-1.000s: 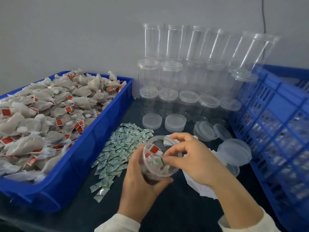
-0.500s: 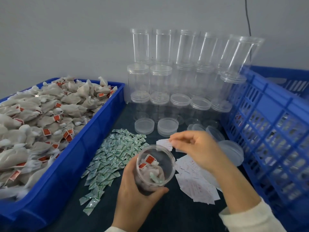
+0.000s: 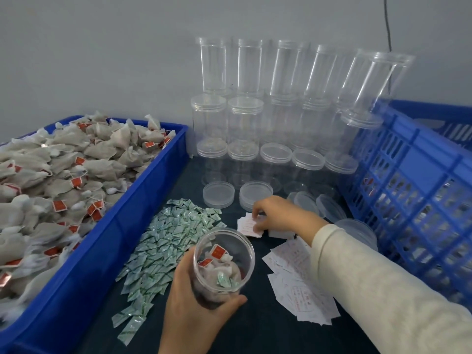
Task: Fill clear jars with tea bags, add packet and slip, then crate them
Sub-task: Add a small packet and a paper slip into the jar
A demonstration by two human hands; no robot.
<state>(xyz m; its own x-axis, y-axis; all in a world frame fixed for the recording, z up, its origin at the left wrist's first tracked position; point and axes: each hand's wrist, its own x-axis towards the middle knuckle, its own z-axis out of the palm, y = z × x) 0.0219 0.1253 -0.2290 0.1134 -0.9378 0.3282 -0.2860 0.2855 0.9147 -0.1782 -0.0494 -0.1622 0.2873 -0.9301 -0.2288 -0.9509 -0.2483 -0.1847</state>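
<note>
Right hand (image 3: 274, 215) has left the jar mouth and now pinches a paper slip (image 3: 249, 224) on the table stack; left hand (image 3: 194, 300) grips the filled jar (image 3: 223, 264), green packet (image 3: 222, 280) already inside, slip next.

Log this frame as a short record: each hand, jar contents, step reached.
left hand: grips open jar
right hand: fingers on stack of paper slips
jar contents: tea bags, one green packet, no slip visible
lid: off
step reached: picking slip
crate: right side, jar not yet in it
</note>
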